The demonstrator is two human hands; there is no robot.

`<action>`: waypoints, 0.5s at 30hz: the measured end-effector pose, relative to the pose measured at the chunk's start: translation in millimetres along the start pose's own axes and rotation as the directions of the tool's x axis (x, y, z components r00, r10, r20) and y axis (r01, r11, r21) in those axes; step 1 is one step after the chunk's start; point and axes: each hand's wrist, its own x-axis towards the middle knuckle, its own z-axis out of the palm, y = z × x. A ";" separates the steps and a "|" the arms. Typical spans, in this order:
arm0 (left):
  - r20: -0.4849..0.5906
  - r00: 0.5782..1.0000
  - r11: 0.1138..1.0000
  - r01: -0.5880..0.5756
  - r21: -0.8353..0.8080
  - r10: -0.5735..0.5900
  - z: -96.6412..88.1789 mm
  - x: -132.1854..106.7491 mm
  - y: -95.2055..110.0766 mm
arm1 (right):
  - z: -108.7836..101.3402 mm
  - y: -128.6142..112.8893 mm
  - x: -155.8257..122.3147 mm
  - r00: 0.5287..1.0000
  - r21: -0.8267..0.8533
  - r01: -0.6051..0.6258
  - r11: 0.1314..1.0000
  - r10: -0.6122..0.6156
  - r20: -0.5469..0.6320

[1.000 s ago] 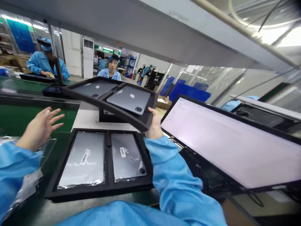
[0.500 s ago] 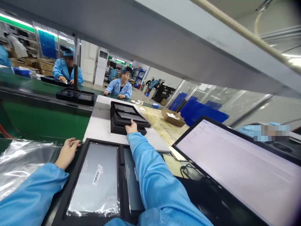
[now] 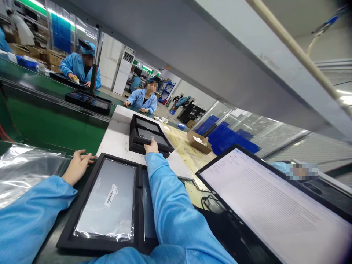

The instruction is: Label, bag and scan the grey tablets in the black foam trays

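My right hand (image 3: 151, 146) reaches forward to a stack of black foam trays on a white board. Its thumb lies over the near edge of the top tray (image 3: 140, 142), and its other fingers are mostly hidden. Flat grey tablet-like devices (image 3: 156, 138) sit in that tray. My left hand (image 3: 78, 167) holds nothing, its fingers loosely spread beside the far left corner of a nearer black tray (image 3: 96, 246). This tray holds a film-wrapped grey tablet (image 3: 106, 205) with a barcode label, and a second wrapped device (image 3: 147, 209) partly covered by my right sleeve.
Clear plastic bags (image 3: 24, 172) lie left. A monitor (image 3: 269, 205) stands right, with a cardboard box (image 3: 199, 142) beyond. Across the green conveyor (image 3: 55, 121), which bears another black tray (image 3: 88, 102), co-workers sit. A grey shelf beam (image 3: 176, 47) hangs overhead.
The top tray, earlier shifted and tilted toward me, now sits more squarely on the stack, with my right hand still at its edge. My left hand has barely moved. The view has tilted.
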 end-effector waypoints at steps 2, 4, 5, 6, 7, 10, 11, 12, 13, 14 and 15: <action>0.014 1.000 1.000 0.009 0.000 -0.009 -1.3 0.2 -0.2 | -10.3 1.0 -1.8 0.997 0.045 -0.078 0.996 0.078 -0.002; 0.023 1.000 1.000 0.011 -0.005 -0.011 -3.0 -0.8 0.3 | -26.2 6.9 -6.2 0.988 0.068 -0.155 0.986 0.154 0.008; 0.023 1.000 1.000 0.009 -0.010 -0.009 -3.8 -1.8 0.6 | -34.9 11.6 -9.1 0.982 0.071 -0.186 0.980 0.186 0.009; 0.022 1.000 1.000 0.006 -0.016 -0.006 -4.4 -2.9 0.8 | -43.0 17.1 -12.1 0.977 0.068 -0.212 0.975 0.212 0.012; 0.019 1.000 1.000 0.006 -0.024 -0.006 -4.9 -4.2 0.8 | -49.6 23.2 -14.6 0.973 0.062 -0.232 0.971 0.232 0.018; 0.018 0.999 0.998 0.039 -0.057 -0.038 -4.0 -8.5 -0.7 | -52.8 42.5 -14.9 0.965 0.031 -0.259 0.965 0.257 0.056; 0.016 0.998 0.996 0.056 -0.076 -0.055 -2.9 -9.9 -1.6 | -47.9 48.3 -11.5 0.965 0.017 -0.255 0.967 0.254 0.059; 0.012 0.997 0.993 0.072 -0.098 -0.071 -1.5 -11.2 -2.7 | -40.6 52.9 -6.0 0.969 0.002 -0.244 0.970 0.243 0.050; 0.009 0.997 0.990 0.083 -0.118 -0.082 0.1 -12.6 -3.8 | -31.5 55.8 1.5 0.974 -0.012 -0.224 0.975 0.224 0.032; 0.008 0.996 0.987 0.087 -0.133 -0.087 1.8 -13.9 -5.0 | -21.5 56.3 10.9 0.980 -0.026 -0.198 0.980 0.199 0.014; 0.005 0.996 0.986 0.085 -0.141 -0.085 3.5 -15.4 -6.3 | -11.0 54.0 21.9 0.985 -0.038 -0.171 0.985 0.171 0.008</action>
